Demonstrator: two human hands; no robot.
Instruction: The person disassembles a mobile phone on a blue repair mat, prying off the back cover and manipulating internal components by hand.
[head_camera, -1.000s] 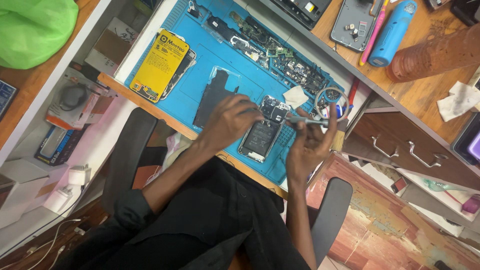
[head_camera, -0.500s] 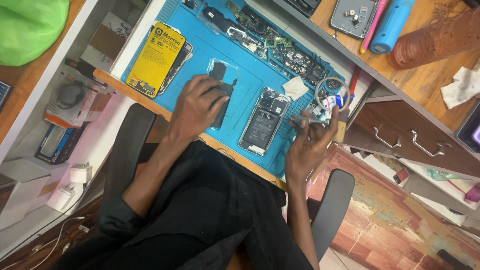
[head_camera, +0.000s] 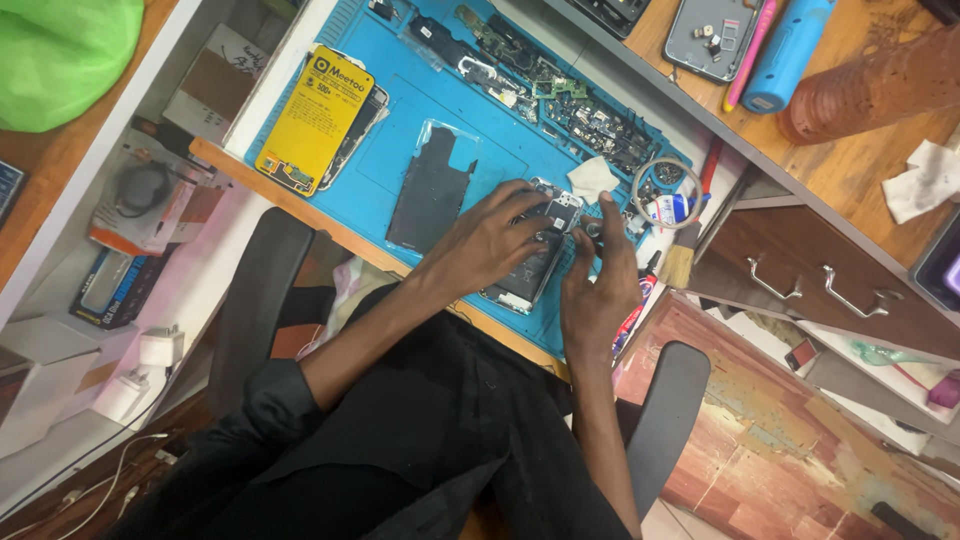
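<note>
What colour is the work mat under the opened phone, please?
The work mat is bright blue, as the head view shows; both hands rest on the opened phone lying on it.

opened phone – mostly covered by left hand and right hand, right grasp unclear | green cloth at 10 o'clock – cut by top and left edges | parts row at 12 o'clock – too small to tell | dark device at 3 o'clock – cut by right edge
</note>
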